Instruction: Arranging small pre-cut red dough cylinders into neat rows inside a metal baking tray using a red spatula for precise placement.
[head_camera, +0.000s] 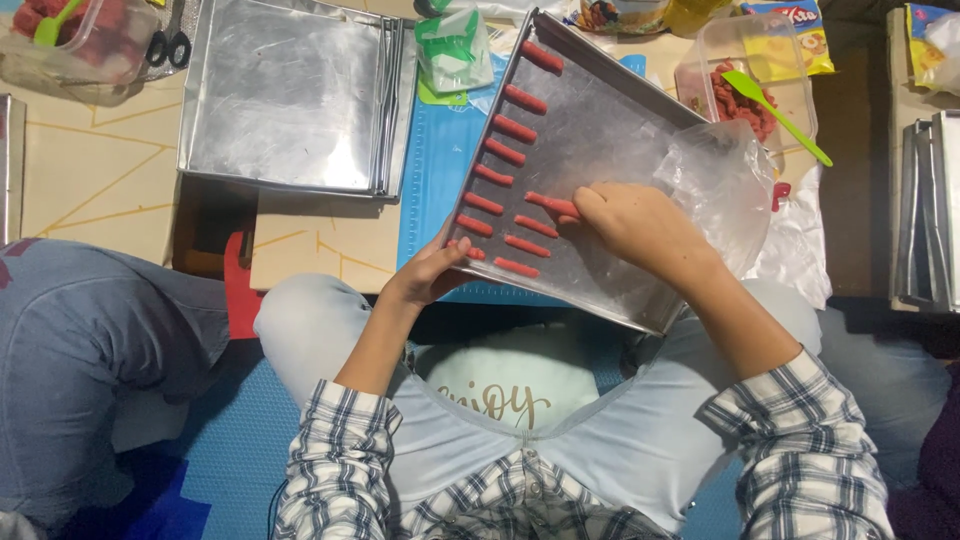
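We are losing the red tub (75, 40) and scissors (172, 40) past the top edge; our right hand (640, 225) is covering one red stick's (552, 205) end, and the trays (925, 200) are running off right

A shallow metal baking tray (610, 150) sits tilted across the person's lap and the low table's edge, its long side running diagonally away. On it lie short red dough sticks (513, 128) in a neat column of about 8 along the left rim, with 3 more starting a second column beside it. The left hand (432, 272) grips the tray's near-left rim; the right hand (640, 222) presses 1 stick (552, 205) down onto the metal.
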